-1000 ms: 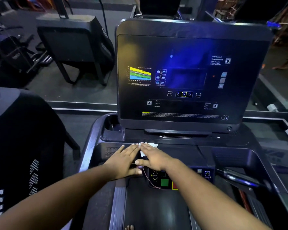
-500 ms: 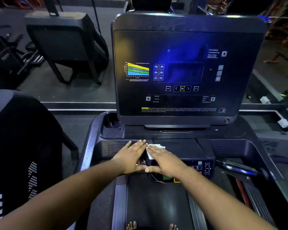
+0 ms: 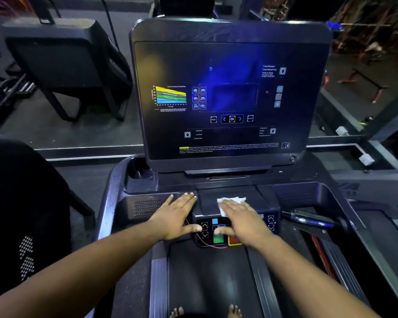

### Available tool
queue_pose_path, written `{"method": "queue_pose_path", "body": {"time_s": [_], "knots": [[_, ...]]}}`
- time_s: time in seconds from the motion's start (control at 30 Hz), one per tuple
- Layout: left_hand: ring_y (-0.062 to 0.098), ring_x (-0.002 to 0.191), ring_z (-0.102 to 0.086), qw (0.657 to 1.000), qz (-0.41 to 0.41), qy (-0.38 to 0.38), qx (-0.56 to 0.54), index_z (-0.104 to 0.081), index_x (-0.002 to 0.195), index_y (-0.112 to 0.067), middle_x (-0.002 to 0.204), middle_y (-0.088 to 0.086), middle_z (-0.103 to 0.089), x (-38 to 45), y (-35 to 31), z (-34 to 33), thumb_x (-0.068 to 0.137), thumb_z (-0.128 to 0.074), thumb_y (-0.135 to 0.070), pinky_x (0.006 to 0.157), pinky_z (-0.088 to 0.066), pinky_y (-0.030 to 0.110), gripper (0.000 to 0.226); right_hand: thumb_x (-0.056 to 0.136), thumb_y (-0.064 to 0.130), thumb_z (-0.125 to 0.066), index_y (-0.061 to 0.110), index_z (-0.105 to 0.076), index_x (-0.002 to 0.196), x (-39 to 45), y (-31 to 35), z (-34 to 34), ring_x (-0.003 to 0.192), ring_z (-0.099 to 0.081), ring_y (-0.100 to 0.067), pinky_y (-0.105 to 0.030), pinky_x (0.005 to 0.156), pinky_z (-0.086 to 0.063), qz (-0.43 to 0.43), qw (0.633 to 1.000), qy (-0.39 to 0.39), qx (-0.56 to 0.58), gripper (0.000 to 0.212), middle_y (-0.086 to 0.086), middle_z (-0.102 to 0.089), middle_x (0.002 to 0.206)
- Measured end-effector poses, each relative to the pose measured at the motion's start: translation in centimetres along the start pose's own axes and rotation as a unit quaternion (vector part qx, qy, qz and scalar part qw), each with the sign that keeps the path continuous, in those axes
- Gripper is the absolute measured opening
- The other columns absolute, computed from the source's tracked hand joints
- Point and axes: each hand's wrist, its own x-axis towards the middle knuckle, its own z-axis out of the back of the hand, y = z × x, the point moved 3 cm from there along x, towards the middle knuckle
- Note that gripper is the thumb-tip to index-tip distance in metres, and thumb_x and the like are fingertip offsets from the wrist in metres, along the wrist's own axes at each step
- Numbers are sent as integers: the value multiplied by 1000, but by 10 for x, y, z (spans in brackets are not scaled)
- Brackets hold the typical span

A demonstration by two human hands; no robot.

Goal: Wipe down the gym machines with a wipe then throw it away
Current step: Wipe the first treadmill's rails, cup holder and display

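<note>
the white wipe (image 3: pixel 231 201) is pinned flat under the right hand (image 3: pixel 244 219), fingers straight, on the dark ledge of the treadmill console (image 3: pixel 230 99) base, its edge showing just beyond the fingertips. the left hand (image 3: pixel 177 216) is laid open just beside, holding nothing. the wipe is judged light, limp and likely to bunch; a pinch at that exposed edge is suggested for lifting.

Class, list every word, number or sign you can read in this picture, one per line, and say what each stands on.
"OK", between two arrow signs: on the treadmill console screen.
"Speed", "Incline", "Calories": on the lower left of the screen.
"Time Elapsed", "Time Remaining": faintly, at the upper right.
Up and down arrow signs: on the button panel.
Yellow-marked warning paragraph, chart captions, other labels: too small to read.
</note>
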Motion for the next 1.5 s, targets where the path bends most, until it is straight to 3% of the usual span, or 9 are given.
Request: {"method": "queue_pose_path", "body": {"time_s": [0.13, 0.3, 0.47, 0.7, 0.97, 1.03, 1.17, 1.33, 1.5], "knots": [[12, 157, 8, 1000, -8, 2, 8, 3, 164, -18, 172, -1, 4, 3, -13, 5, 80, -20, -88, 125, 7, 44, 111, 51, 102, 11, 16, -22, 160, -9, -38, -1, 154, -19, -14, -46, 125, -7, -87, 996, -5, -29, 143, 0, -26, 166], [12, 157, 8, 1000, -3, 4, 14, 4, 164, -19, 172, -1, 6, 9, -22, 10, 80, -20, -87, 126, 5, 44, 110, 52, 103, 10, 14, -17, 161, -26, -38, -7, 155, -14, -16, -41, 126, -1, -59, 998, 0, -36, 143, -2, -21, 167], [12, 157, 8, 1000, 15, 6, 16, 4, 164, -19, 172, -2, 6, 8, -27, 11, 79, -18, -87, 126, 5, 43, 111, 63, 102, 5, 11, -34, 156, -44, -79, -7, 151, -29, -22, -46, 125, -14, -103, 993, -20, -62, 136, -7, -38, 160], [13, 158, 2, 999, 48, 17, -4, -1, 164, -20, 172, -1, 0, 11, -36, 4, 76, -15, -88, 127, -3, 43, 113, 58, 99, -5, 11, -14, 162, -5, -99, 23, 157, -2, -21, -46, 127, -9, -168, 982, 59, 60, 136, -7, -4, 170], [15, 158, 3, 997, 80, 3, -9, 0, 164, -19, 172, 0, 2, 12, -40, 1, 94, -43, -74, 129, -3, 44, 99, 60, 101, 2, 15, -19, 161, -34, -91, 3, 156, -12, -18, -40, 126, -5, -63, 998, 13, -10, 134, -3, -19, 168], [15, 158, 3, 997, 81, 4, -4, 1, 164, -19, 172, 0, 3, 11, -40, 2, 94, -42, -75, 129, -2, 45, 100, 76, 91, -14, 16, -24, 160, -35, -83, 3, 154, -19, -18, -35, 125, -8, -38, 999, -6, 3, 113, -3, -25, 166], [15, 158, 6, 997, 81, 10, 5, 4, 164, -19, 172, 0, 5, 9, -41, 8, 94, -43, -75, 128, 0, 46, 101, 102, 32, -55, 19, -41, 154, -18, -42, 9, 148, -33, -12, -17, 119, -15, 45, 994, -33, 93, 55, 1, -38, 160], [15, 158, -1, 997, 73, -16, -15, 0, 164, -19, 172, 0, -1, 4, -37, 16, 95, -46, -72, 127, -3, 44, 98, 99, 29, -62, 30, -70, 126, 3, -20, 25, 110, -65, -4, -17, 95, -48, 48, 970, -87, 222, 29, 13, -71, 124], [19, 143, -44, 983, 54, -91, -149, -31, 157, -30, 158, -3, -44, -1, -26, 34, 90, -49, -74, 117, -36, 40, 83, 99, 17, -62, 14, -73, 112, 22, 6, 45, 96, -71, -15, -26, 84, -55, -51, 827, -109, 549, 17, -2, -76, 105]]}}
